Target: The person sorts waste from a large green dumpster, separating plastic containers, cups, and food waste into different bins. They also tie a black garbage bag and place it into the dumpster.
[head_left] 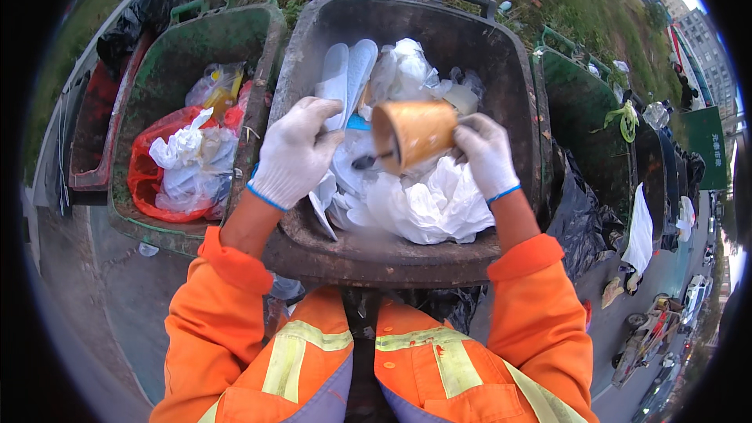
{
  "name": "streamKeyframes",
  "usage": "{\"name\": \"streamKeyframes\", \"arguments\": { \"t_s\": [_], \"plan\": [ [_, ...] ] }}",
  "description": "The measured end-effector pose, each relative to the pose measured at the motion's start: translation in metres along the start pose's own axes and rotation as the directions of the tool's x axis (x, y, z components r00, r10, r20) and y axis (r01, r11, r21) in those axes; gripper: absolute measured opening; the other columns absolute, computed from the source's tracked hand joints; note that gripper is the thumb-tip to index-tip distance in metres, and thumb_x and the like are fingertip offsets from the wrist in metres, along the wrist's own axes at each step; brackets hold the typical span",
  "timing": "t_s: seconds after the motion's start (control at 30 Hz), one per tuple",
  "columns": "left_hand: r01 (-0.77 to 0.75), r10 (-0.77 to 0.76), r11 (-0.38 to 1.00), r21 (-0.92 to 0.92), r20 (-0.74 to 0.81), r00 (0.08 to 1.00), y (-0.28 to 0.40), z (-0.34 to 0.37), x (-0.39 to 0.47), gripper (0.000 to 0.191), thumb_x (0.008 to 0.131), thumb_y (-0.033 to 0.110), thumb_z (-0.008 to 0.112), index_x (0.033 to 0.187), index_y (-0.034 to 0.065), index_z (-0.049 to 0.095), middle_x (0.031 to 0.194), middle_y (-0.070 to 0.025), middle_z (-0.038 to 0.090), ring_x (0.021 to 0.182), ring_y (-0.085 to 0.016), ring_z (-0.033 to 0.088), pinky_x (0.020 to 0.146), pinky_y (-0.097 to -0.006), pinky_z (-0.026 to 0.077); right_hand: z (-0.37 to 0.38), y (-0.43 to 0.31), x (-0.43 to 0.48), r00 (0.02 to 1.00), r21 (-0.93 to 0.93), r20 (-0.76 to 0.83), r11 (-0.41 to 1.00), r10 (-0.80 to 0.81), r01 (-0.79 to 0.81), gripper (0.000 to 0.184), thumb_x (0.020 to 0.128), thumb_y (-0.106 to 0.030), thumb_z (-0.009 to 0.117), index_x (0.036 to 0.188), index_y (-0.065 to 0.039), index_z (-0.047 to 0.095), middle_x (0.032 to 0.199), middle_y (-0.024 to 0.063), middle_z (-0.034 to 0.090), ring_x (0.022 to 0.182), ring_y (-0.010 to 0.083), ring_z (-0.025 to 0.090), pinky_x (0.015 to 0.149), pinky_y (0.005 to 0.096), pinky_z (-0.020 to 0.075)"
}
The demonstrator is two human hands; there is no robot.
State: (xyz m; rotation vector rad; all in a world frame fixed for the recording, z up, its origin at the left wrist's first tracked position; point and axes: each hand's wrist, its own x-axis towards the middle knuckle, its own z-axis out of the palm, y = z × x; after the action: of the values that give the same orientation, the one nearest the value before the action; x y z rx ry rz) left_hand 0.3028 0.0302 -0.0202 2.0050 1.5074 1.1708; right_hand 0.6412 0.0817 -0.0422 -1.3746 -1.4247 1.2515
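Note:
My right hand (pixel 484 150), in a white knit glove, grips the base end of an orange-brown cup (pixel 418 134), tipped with its mouth to the left; something dark shows at the opening. My left hand (pixel 302 150), gloved too, is over the left part of the open dark bin (pixel 388 267), beside a pair of white insole-like pieces (pixel 352 73); fingers and thumb are curved apart with nothing seen between them. Below the cup lie crumpled white plastic bags (pixel 432 202). Another whitish bag (pixel 406 70) lies farther back in the bin.
A green bin (pixel 155 232) on the left holds a red plastic bag (pixel 144 164) and other rubbish. More open bins, one a green bin (pixel 581 100), line the right, with a black bag (pixel 581 211) between. Grass lies behind; vehicles, including a loaded cart (pixel 643 335), are on the road.

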Motion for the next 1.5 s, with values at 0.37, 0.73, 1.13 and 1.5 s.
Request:
{"name": "streamKeyframes", "arguments": {
  "t_s": [0.37,0.73,1.13,1.5],
  "plan": [
    [-0.066,0.065,0.998,0.004,0.144,0.987,0.028,-0.004,-0.099,0.028,0.088,0.002,0.086,0.114,0.0045,0.075,0.107,-0.0161,0.079,0.094,-0.04,0.078,0.082,-0.0479,0.062,-0.097,-0.002,0.09,0.868,-0.981,0.036,0.146,-0.494,0.125,0.013,0.103,-0.019,0.072,0.106,-0.006,0.072,0.108,0.0212,0.077,0.095,0.0463,0.077,0.085,0.0579,0.0621],
    [-0.063,0.085,0.988,-0.14,0.159,0.984,0.054,0.012,-0.131,0.026,0.086,0.008,0.088,0.109,0.007,0.076,0.105,-0.0126,0.079,0.093,-0.037,0.078,0.081,-0.0485,0.061,-0.128,-0.001,0.093,0.881,-0.865,0.427,-0.375,-0.205,0.333,0.01,0.09,-0.011,0.072,0.1,-0.01,0.074,0.093,0.0133,0.077,0.093,0.0365,0.08,0.077,0.0482,0.0648],
    [-0.07,0.123,0.981,-0.182,0.296,0.947,0.081,0.023,-0.161,0.022,0.088,0.01,0.086,0.109,0.0064,0.079,0.103,-0.0115,0.08,0.093,-0.033,0.079,0.08,-0.047,0.062,-0.126,0.007,0.063,0.914,-0.937,0.329,-0.204,-0.236,0.284,0.014,0.094,-0.007,0.07,0.108,-0.005,0.074,0.1,0.0208,0.077,0.09,0.0434,0.079,0.082,0.0536,0.0657],
    [-0.058,0.096,0.987,-0.149,0.263,0.96,0.088,0.027,-0.19,0.023,0.086,0.012,0.086,0.108,0.0084,0.078,0.103,-0.0103,0.08,0.091,-0.032,0.079,0.076,-0.0463,0.06,-0.063,-0.044,0.055,0.856,-0.97,0.216,-0.001,-0.471,0.244,0.013,0.1,-0.012,0.07,0.109,-0.003,0.074,0.105,0.0244,0.078,0.097,0.0441,0.08,0.084,0.0523,0.0654]
  ]
}}
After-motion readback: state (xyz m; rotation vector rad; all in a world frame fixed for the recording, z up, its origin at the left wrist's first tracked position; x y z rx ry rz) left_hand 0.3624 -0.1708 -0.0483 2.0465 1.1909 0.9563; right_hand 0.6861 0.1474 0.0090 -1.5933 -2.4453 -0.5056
